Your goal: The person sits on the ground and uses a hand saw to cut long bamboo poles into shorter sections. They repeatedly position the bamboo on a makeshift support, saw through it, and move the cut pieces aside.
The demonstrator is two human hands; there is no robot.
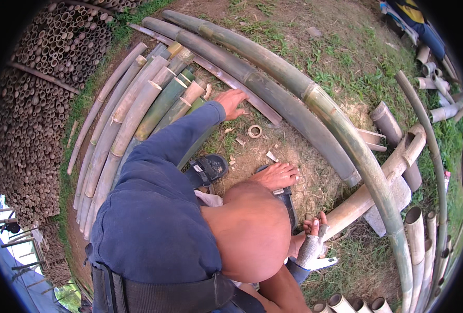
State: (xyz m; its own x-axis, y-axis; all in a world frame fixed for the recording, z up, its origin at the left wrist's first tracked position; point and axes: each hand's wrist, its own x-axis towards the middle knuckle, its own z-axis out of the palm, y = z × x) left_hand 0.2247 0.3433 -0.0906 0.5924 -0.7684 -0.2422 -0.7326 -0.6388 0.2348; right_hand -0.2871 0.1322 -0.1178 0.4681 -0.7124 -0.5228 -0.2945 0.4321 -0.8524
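Observation:
My left hand (232, 102), at the end of a blue sleeve, reaches forward with fingers spread and touches a thin dark bamboo slat (252, 96) on the ground. Beside it lie split green and tan bamboo halves (153, 104). My right hand (313, 239), in a grey glove, curls around the near end of a tan bamboo pole (367, 194). A flat white blade-like piece (323, 263) lies just below that hand. My bare knee (252, 229) and bare foot (277, 175) are between the hands. A small bamboo ring (254, 131) lies on the dirt.
Two long thick green poles (294, 104) arc across the ground ahead. A tall stack of bamboo tubes (38, 104) stands at left. Short cut tubes lie at upper right (440, 99) and lower right (416, 235). A black sandal (209, 169) and chips (271, 155) lie nearby.

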